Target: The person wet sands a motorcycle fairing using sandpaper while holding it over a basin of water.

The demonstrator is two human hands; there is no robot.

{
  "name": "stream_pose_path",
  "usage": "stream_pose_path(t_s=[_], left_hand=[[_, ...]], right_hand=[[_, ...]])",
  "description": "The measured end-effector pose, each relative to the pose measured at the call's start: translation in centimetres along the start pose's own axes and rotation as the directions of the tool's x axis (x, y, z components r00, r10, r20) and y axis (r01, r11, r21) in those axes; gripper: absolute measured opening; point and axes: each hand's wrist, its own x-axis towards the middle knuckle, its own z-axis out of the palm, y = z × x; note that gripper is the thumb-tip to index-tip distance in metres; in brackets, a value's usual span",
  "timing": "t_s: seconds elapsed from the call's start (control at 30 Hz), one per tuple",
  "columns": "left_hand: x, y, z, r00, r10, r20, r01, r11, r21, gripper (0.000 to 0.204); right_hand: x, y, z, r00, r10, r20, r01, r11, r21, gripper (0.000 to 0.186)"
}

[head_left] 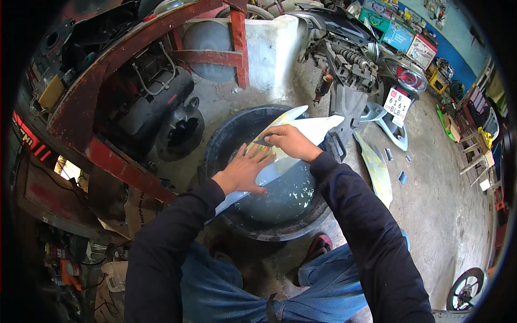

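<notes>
A white motorcycle body panel (279, 167) with yellowish patches lies slantwise across a round black tub (269, 236). Cloudy water (288, 196) with bits of foam shows in the tub below it. Pressing flat on the panel's middle, my left hand (245, 171) has its fingers spread. Just beyond it, my right hand (292, 141) is closed, fingertips down on the panel, pinching a small dark piece (263, 141) that looks like sandpaper. Most of that piece is hidden under my fingers.
On the concrete floor to the right lie another whitish-yellow panel (377, 171) and small blue-grey pieces (402, 177). A partly stripped motorcycle (350, 67) stands beyond the tub. To the left are a red frame (116, 153) and a dark tank (145, 97).
</notes>
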Motion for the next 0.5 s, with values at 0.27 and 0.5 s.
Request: stream_pose_path(t_s=[0.27,0.5], left_hand=[[0.9,-0.9,-1.2,0.993,-0.113,-0.04,0.115,0.991,0.066,0.121],[1.2,-1.8,0.1,0.999,0.046,-0.02,-0.045,0.999,0.021,0.12]], right_hand=[[-3.4,6.8,-0.9,0.924,0.38,-0.036,-0.351,0.809,-0.471,0.032],[-6.6,18.5,7.6,0.868,0.383,0.317,-0.037,0.685,-0.728,0.061]])
